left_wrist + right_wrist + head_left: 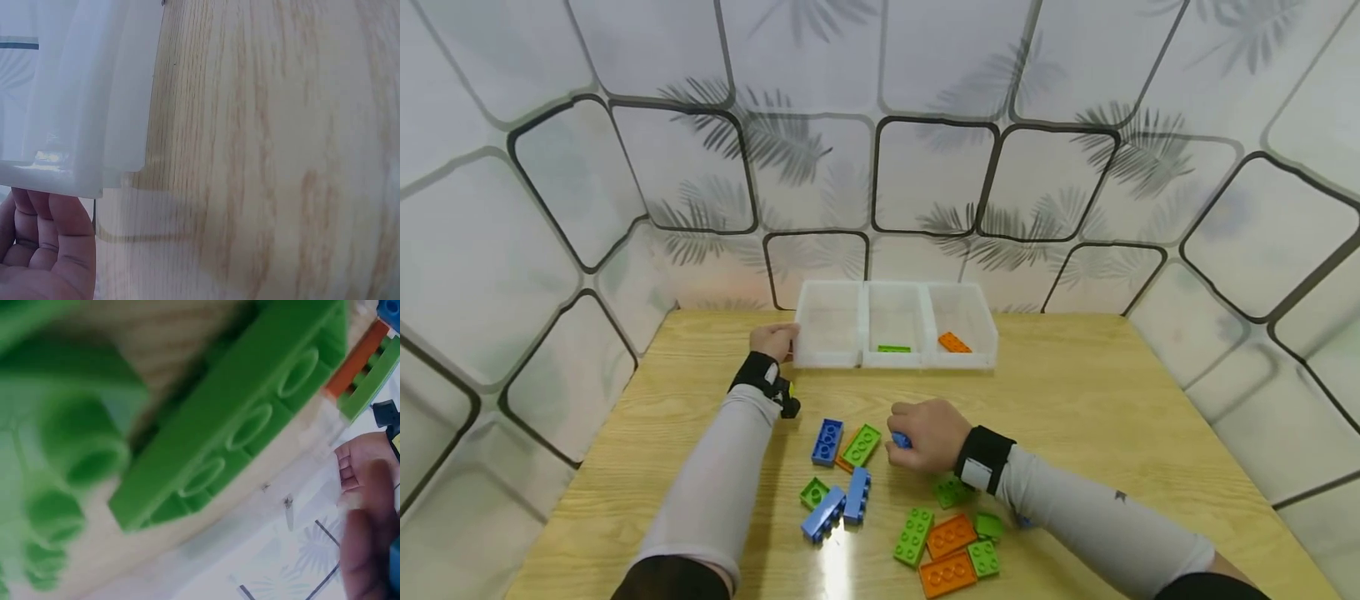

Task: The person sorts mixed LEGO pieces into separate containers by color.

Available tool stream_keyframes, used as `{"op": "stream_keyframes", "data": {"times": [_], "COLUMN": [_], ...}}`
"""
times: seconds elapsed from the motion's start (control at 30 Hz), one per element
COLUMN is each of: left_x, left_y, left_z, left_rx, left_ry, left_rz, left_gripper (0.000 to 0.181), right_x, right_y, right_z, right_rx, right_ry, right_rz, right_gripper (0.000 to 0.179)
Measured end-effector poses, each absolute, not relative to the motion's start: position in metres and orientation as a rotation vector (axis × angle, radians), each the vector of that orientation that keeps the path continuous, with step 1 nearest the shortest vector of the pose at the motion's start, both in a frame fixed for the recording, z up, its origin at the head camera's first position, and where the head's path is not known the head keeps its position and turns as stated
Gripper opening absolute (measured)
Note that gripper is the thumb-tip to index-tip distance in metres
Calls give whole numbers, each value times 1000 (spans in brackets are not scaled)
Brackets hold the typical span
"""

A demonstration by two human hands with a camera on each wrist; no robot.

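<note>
My left hand grips the left end of a white three-compartment box, its bent fingers tucked under the rim in the left wrist view. My right hand pinches a blue toy building brick, mostly hidden by the fingers, above the middle of the table. A flat green brick lies in the box's middle compartment and an orange brick in the right one. The left compartment shows no brick. Close to the right wrist camera stands a blurred green brick with its hollow side showing.
Left of my right hand lie blue bricks, a green brick over an orange one, and a small green brick. Nearer me is a cluster of green bricks and orange bricks. A patterned curtain surrounds the wooden table.
</note>
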State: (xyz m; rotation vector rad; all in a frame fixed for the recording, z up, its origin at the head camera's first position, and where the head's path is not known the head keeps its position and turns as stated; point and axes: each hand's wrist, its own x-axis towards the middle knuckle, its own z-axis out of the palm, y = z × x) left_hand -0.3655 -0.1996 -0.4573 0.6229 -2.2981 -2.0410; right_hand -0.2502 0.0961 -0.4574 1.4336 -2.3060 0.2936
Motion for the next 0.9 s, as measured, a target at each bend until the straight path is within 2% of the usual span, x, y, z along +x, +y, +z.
{"op": "stream_keyframes", "data": {"times": [0.37,0.57,0.8,0.9], "left_x": [-359,-359,-357,-356], "left_y": [-201,-199,-195,-194], "left_z": [-450,-448,-450,-452], "left_rx": [624,605,569,571], "left_ry": [-2302,-2291,-2297,-2299], "left_rz": [-2031,-2034,-1983,-1979], "left_gripper": [37,37,35,35], "right_x": [-294,-329,-369,-383], "right_y": [56,21,-18,-31], "right_z": [-447,-437,-437,-442], "right_rx": [1457,1416,1320,1255], "right_ry": [-2181,-2178,-2289,-2423], "right_rz": [266,120,-39,-132], "right_gripper": [27,15,38,38]}}
